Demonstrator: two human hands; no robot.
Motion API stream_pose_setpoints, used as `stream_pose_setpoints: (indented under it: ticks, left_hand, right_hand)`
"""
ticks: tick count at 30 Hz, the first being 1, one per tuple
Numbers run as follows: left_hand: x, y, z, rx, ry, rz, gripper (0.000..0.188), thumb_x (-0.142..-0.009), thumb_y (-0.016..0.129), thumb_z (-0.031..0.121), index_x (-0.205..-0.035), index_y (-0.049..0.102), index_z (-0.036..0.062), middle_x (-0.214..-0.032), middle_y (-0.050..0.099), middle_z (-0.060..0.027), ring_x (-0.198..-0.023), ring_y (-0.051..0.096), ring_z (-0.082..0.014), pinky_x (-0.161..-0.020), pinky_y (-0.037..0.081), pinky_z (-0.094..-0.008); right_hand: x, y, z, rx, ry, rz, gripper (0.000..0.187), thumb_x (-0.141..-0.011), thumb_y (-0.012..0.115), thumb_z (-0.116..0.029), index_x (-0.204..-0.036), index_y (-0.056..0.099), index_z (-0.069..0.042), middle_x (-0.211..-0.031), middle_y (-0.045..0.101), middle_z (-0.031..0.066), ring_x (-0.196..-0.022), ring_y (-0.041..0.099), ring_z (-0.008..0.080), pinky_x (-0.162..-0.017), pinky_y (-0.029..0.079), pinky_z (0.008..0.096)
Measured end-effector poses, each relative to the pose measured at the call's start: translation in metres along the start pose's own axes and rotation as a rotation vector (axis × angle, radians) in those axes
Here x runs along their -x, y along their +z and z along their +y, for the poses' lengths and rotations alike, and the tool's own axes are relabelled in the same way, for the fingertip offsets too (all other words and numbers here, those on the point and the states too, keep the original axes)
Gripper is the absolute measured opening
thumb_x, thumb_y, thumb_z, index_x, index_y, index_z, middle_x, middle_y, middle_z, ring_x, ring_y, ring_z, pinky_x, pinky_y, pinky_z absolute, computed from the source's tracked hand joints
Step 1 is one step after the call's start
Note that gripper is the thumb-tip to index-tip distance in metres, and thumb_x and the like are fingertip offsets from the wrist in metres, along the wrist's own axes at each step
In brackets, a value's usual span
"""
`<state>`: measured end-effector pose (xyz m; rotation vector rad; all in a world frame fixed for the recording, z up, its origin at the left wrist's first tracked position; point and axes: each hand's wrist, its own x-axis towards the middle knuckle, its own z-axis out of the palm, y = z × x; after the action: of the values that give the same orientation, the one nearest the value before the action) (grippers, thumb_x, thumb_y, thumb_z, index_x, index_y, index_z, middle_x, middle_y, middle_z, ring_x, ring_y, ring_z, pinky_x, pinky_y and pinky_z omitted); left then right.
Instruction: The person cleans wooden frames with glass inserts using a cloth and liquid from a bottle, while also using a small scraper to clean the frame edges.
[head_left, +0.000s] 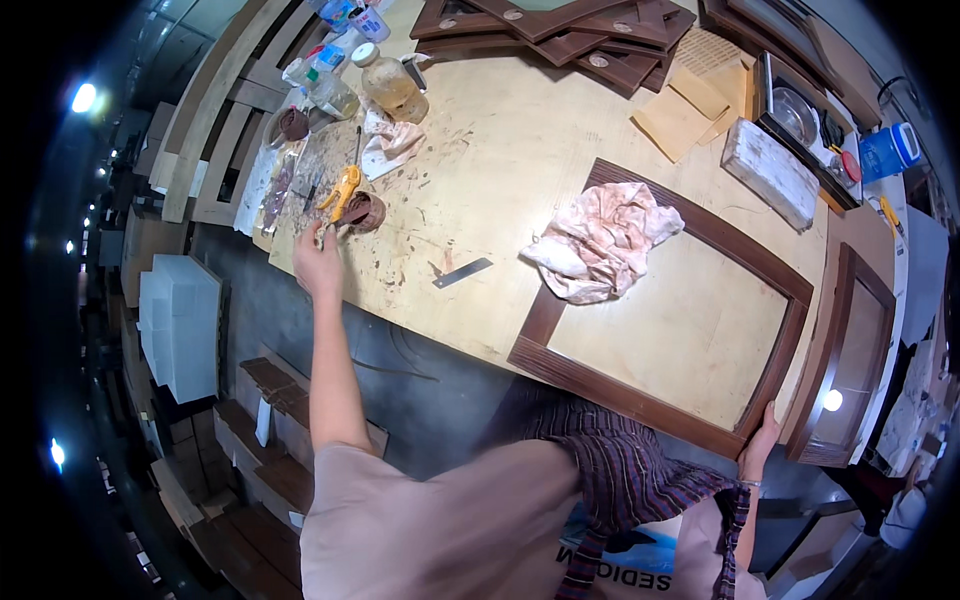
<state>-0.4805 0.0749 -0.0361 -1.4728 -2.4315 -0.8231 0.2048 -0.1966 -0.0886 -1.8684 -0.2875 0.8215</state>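
My left hand reaches to the table's left edge, beside a small tub of brown paste. Its fingertips are pinched together by a yellow-handled tool; what they hold is too small to make out. At the lower right, my right hand grips the near corner of a dark brown wooden frame. This frame lies flat on the table, partly over its front edge. A crumpled white cloth with reddish stains rests across its left side. Between the tub and the frame lies a flat metal blade.
Bottles, including a capped jar of yellowish liquid, stand at the back left by a stained rag. More brown frames are stacked at the back. Sandpaper sheets, a white block and another frame are toward the right.
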Motion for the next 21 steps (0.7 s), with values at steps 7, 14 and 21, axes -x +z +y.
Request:
stream_pose_setpoints:
  ticks: [7, 14, 21]
  left_hand:
    - [-0.024, 0.024, -0.004, -0.060, 0.191, -0.211, 0.028, -0.084, 0.070, 0.017, -0.109, 0.070, 0.0063, -0.099, 0.070, -0.0133, -0.091, 0.066, -0.0287, -0.081, 0.050, -0.0392]
    - [-0.020, 0.017, -0.037, 0.641, -0.266, -0.136, 0.022, -0.089, 0.067, 0.008, -0.108, 0.068, -0.0028, -0.089, 0.067, -0.0076, -0.073, 0.063, -0.0152, -0.065, 0.051, -0.0268]
    - [0.035, 0.021, 0.082, 1.323, -0.426, -0.519, 0.031, -0.095, 0.058, 0.006, -0.125, 0.057, -0.0014, -0.094, 0.061, -0.0043, -0.078, 0.058, -0.0098, -0.074, 0.053, -0.0262]
  right_hand:
    - [-0.014, -0.015, 0.015, 0.029, 0.008, -0.008, 0.043, -0.098, 0.055, -0.036, -0.103, 0.064, 0.006, -0.103, 0.065, 0.0095, -0.090, 0.060, 0.0161, -0.084, 0.048, 0.0299]
    - [-0.015, -0.017, 0.022, 0.024, 0.060, -0.063, 0.041, -0.098, 0.055, -0.033, -0.102, 0.064, 0.006, -0.102, 0.066, 0.0086, -0.090, 0.060, 0.0148, -0.084, 0.048, 0.0293]
    - [-0.006, -0.011, 0.025, 0.017, -0.033, 0.094, 0.020, -0.093, 0.062, -0.019, -0.089, 0.066, 0.001, -0.086, 0.060, -0.0012, -0.080, 0.049, 0.0089, -0.073, 0.043, 0.0267]
